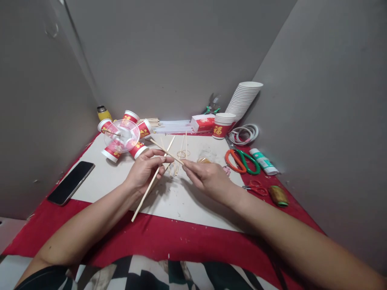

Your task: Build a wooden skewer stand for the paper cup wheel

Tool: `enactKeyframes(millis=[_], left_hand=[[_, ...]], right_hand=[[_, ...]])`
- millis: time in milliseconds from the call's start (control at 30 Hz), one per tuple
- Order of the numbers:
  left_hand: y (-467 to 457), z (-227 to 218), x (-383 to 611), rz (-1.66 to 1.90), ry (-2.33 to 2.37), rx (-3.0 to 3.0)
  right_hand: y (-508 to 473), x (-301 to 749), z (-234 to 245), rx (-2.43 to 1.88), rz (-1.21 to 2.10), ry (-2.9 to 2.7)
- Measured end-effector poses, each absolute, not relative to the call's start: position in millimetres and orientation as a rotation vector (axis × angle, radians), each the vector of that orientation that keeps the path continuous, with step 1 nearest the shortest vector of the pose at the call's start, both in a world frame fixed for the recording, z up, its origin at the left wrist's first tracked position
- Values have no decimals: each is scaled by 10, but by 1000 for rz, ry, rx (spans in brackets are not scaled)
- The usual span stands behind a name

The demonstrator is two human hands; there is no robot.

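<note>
Above the white board [99,183] my left hand [147,169] is closed on a long pale wooden stick [145,196], which slants from lower left to upper right. A second, shorter wooden stick [166,151] crosses over the long one near my left fingertips. Its right end is pinched in my right hand [208,177]. Both hands are close together, fingertips almost meeting. Just beyond them lie several thin sticks [183,149] and some rubber bands [182,154] on the board. Part of the stick in my left hand is hidden by the fingers.
At the left are a wheel of paper cups round a clear plastic disc [128,135] and a phone [71,183]. Stacked paper cups [244,100] lean at the back right. Scissors with orange and green handles [249,162], a glue tube [263,162] and a thread spool [278,196] lie right.
</note>
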State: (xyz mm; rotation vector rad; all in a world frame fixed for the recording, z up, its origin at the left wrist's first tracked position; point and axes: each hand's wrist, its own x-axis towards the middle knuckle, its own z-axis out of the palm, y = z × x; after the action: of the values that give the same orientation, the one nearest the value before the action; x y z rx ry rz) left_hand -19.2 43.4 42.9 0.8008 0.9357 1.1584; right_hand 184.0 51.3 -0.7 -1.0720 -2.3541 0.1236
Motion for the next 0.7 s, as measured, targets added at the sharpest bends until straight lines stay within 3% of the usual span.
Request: enactKeyframes(millis=[533,700], left_hand=[[501,322,-226,1130,971,899],[520,305,-226,1134,1029,880]], right_hand=[[452,1829,59,-1012,148,-2356],[471,1845,78,-1020,342,-2303]])
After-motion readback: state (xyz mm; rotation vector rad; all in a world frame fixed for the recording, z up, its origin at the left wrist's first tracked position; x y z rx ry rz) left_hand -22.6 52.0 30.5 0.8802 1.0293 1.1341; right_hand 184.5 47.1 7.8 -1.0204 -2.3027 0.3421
